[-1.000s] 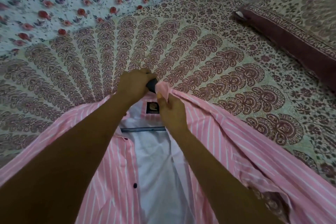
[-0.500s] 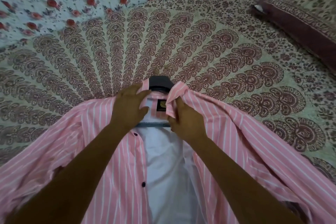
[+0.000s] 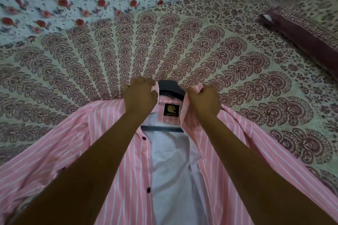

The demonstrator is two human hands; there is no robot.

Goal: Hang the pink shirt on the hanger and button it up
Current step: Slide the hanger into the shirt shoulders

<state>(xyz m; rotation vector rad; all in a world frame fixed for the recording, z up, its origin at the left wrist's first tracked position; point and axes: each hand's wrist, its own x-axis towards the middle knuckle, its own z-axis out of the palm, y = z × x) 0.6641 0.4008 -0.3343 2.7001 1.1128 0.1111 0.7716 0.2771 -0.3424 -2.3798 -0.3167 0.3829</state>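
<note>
Your left hand (image 3: 140, 95) and right hand (image 3: 204, 102) each grip one collar side of the pink shirt (image 3: 247, 133), fingers curled on the fabric. The shirt lies unbuttoned on the bedspread (image 3: 164, 42), near centre, draped over the hanger (image 3: 169, 87), whose top shows between your hands. Pillow (image 3: 311, 29) far right.

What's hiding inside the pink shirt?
A dark hanger: its top pokes out at the collar and its bar crosses the open front. Its arms are covered by the pink shirt.
</note>
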